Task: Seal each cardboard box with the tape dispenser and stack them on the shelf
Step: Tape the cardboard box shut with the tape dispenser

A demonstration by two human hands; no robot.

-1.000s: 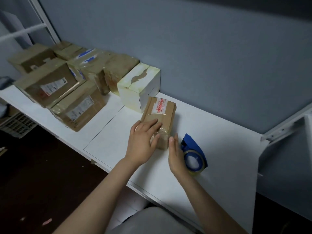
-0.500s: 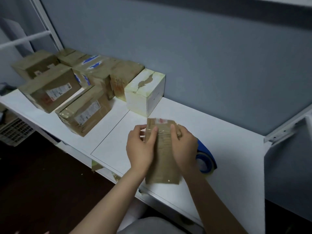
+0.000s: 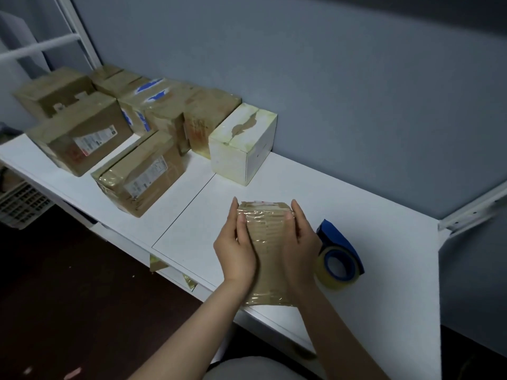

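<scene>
The white desk (image 3: 356, 215) holds brown boxes (image 3: 90, 133) far left, with a white box (image 3: 241, 144) beside them. The small taped box (image 3: 267, 242) is over the near edge, left hand (image 3: 236, 253) and right hand (image 3: 300, 250) fingers wrapped round its sides. The tape dispenser (image 3: 338, 253) lies just right

From my end, a flat grey-blue wall (image 3: 356, 91) fills the upper frame. At far left I see a white metal upright (image 3: 79, 39) with a crossbar (image 3: 35, 49) running off it. Low on the left sits a white slotted basket (image 3: 22, 204), partly cut off by the frame edge, over a dark floor (image 3: 68, 297). Two yellowish tape scraps (image 3: 157, 263) hang above that floor, one larger and one smaller. A pink scrap (image 3: 72, 373) lies on the floor near the bottom. On the right, a white perforated bracket (image 3: 472, 212) — set at an angle — meets the wall.
</scene>
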